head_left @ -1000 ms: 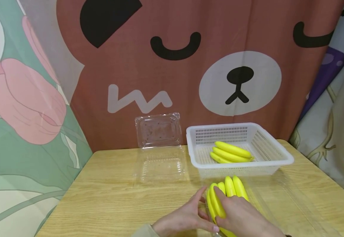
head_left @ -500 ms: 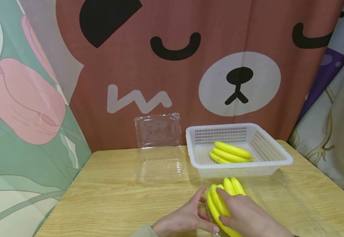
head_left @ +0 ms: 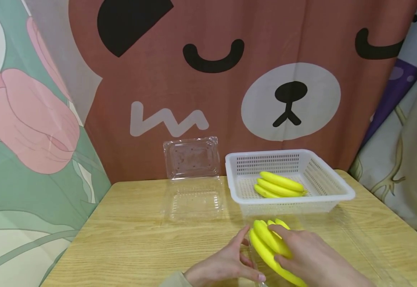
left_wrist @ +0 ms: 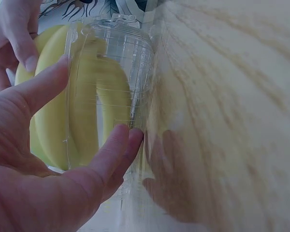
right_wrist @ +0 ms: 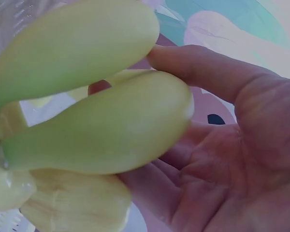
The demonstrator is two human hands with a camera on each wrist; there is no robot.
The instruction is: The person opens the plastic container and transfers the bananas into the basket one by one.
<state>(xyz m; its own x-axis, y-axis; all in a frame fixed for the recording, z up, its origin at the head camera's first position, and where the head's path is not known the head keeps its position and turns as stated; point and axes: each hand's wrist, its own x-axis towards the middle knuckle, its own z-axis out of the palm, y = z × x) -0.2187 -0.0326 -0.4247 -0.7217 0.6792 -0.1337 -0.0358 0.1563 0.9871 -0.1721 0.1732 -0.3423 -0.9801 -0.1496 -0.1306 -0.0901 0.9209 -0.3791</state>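
Observation:
My right hand (head_left: 301, 255) grips a yellow banana bunch (head_left: 267, 241) from above, low over the near middle of the wooden table (head_left: 133, 243). The right wrist view shows the bananas (right_wrist: 87, 96) lying across that hand's palm (right_wrist: 222, 145). My left hand (head_left: 244, 259) pinches the wall of a clear plastic container (left_wrist: 116, 53) beside the bunch, thumb on one side and fingers on the other. Through that wall the bananas (left_wrist: 84, 111) show, partly inside the container. Its clear lid (head_left: 341, 239) lies open to the right, hard to make out.
A white slotted basket (head_left: 337, 191) stands behind the hands with a second banana bunch (head_left: 280, 185) in it. Left of it an open clear clamshell box (head_left: 194, 199) rests with its lid (head_left: 192, 157) against the bear-print curtain. Curtains close in the table's sides.
My right hand has tipped the banana bunch over to the left and lowered it, so its tips point less far back. The left hand has stayed on the container.

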